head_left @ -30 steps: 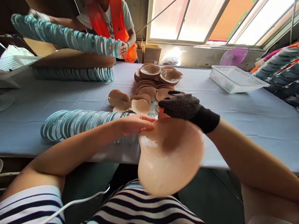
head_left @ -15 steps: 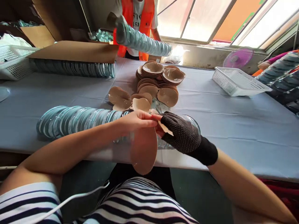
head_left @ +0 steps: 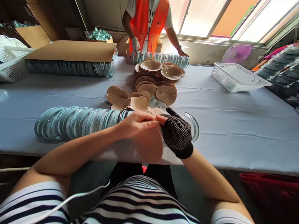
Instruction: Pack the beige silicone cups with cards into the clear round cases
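My bare left hand [head_left: 135,123] and my right hand [head_left: 176,132], in a black dotted glove, pinch the top edge of a beige round pad [head_left: 149,144] that hangs down over the table's front edge. Both hands meet at the pad's rim. Just behind my right hand lies a clear round plastic shell [head_left: 192,124]. A long row of nested clear teal-tinted shells [head_left: 77,122] lies on the table to my left, ending at my left hand. Piles of beige pads [head_left: 151,82] sit further back in the middle.
The table has a pale blue cloth [head_left: 233,118]. A person in an orange vest [head_left: 149,21] stands at the far side with hands on another shell row [head_left: 161,58]. A cardboard sheet [head_left: 72,51] covers a third row. White baskets stand at right [head_left: 235,77] and far left [head_left: 11,63].
I turned the pad from facing me flat to hanging edge-down, and my hands drew close together at its rim. The person opposite lowered the long shell row onto the table.
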`<action>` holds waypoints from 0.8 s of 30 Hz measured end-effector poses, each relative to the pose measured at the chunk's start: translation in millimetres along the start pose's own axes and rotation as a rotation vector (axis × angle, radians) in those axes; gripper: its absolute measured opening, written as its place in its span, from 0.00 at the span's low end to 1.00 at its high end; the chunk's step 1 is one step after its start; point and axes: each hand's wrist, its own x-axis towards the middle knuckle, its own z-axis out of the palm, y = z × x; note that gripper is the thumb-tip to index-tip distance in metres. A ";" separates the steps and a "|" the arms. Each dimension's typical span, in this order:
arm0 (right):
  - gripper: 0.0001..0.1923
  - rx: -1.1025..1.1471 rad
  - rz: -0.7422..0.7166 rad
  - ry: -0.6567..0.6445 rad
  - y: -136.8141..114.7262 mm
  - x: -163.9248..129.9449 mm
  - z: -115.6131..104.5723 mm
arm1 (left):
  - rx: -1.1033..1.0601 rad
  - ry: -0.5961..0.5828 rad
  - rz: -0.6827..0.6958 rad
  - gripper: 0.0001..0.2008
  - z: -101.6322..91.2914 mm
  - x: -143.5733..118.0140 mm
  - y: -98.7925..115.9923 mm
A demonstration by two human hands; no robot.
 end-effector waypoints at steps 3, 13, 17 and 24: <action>0.09 -0.014 0.095 0.090 -5.4 -8.3 12.0 | -0.064 -0.007 -0.043 0.10 0.0 0.4 -3.6; 0.15 -0.159 -0.061 0.013 -8.8 -1.1 5.6 | -0.452 -0.025 -0.232 0.10 5.2 -4.3 -19.3; 0.10 -0.073 0.052 0.067 -20.2 -8.5 14.0 | -0.231 0.131 -0.061 0.07 16.1 -12.5 -17.1; 0.11 0.145 0.250 0.085 -17.1 0.7 22.7 | 0.216 0.239 0.075 0.09 -1.0 -6.6 -7.4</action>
